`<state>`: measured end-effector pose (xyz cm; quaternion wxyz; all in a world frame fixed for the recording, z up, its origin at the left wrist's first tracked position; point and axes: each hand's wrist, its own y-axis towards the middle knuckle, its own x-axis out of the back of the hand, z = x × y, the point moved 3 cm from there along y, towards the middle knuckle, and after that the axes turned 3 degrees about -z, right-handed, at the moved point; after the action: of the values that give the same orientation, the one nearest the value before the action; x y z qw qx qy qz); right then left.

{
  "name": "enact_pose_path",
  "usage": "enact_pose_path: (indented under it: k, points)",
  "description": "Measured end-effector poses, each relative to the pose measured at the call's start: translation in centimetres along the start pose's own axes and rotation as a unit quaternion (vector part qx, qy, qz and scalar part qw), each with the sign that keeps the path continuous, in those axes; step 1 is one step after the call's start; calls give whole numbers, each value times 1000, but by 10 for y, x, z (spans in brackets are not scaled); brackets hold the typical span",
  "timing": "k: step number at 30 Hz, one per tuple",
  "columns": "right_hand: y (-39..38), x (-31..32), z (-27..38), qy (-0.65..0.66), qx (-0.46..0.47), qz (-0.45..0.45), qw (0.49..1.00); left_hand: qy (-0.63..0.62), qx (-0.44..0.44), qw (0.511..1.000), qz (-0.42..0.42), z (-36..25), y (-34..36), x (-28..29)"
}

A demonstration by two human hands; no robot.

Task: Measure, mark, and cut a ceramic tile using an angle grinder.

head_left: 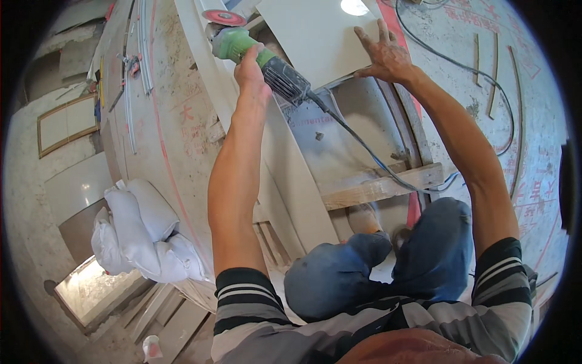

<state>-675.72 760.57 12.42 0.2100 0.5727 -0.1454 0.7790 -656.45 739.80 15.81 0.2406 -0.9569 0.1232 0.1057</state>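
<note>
My left hand (248, 71) is wrapped round the green and black body of an angle grinder (242, 47). Its red disc (224, 17) points away from me, over a long pale strip (209, 54) on the left. A power cord (354, 134) runs from the grinder's rear toward my right knee. With fingers spread, my right hand (388, 57) rests on the right edge of a glossy cream tile or panel (321, 39). That panel lies on a wooden frame, its near edge toward me. I cannot tell whether the disc is spinning.
A wooden crossbar (382, 187) spans the frame just before my knees. White filled sacks (142, 227) are heaped at the left. Long metal profiles (144, 48) lie on the floor at the far left. A dark cable (512, 115) loops across the printed floor covering on the right, near thin wooden strips (496, 76).
</note>
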Motion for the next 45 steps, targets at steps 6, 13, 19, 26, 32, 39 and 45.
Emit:
enact_pose_path:
  k: [6, 13, 19, 26, 32, 39, 45]
  points:
    - [2, -5, 2, -37, 2, 10, 999, 81, -23, 996, -34, -9, 43, -20]
    - [4, -6, 3, -50, -18, 61, 997, 151, -48, 986, -42, -6, 73, -30]
    - [2, 7, 12, -48, -27, 59, 997, 181, -51, 981, -41, 5, 92, -30]
    - [2, 7, 11, -43, -39, 79, 995, 170, -36, 984, -27, 4, 92, -28]
    - [0, 5, 9, -53, -24, 44, 997, 185, -37, 982, -26, 2, 93, -31]
    - [-1, 33, 10, 73, 59, -14, 995, 175, -11, 983, -55, 0, 90, -34]
    - [-1, 39, 11, 80, 47, 13, 996, 167, 3, 985, -51, 0, 93, -37]
